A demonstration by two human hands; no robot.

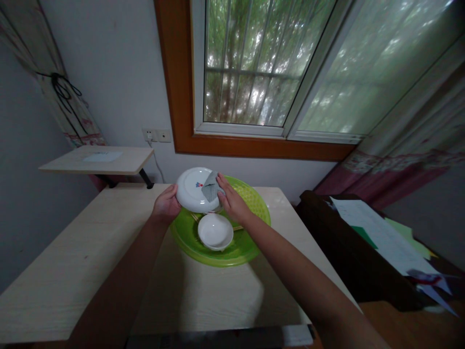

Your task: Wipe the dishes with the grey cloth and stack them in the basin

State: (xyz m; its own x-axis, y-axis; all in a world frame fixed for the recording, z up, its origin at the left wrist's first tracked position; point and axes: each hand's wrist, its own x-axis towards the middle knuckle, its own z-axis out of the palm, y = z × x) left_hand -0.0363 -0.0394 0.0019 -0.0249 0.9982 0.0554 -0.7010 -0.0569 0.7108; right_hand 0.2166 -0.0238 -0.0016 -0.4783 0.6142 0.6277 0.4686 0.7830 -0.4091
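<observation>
My left hand (167,206) grips the left rim of a white plate (189,191), whose underside with a small blue and red mark faces me. Against that underside my right hand (232,201) presses a folded grey cloth (210,186), fingers closed on it. The plate is held tilted above a round green plastic basket (218,261). In the basket, just below the plate, sits a small white bowl (215,232). Parts of what look like chopsticks (238,228) show beside the bowl; the rest of them is hidden.
The basket stands on a pale wooden table (90,257). A raised shelf (98,160) with a sheet of paper is at the back left. Behind are a wall socket (156,135) and a window (261,72). Papers (381,237) lie on dark furniture at the right.
</observation>
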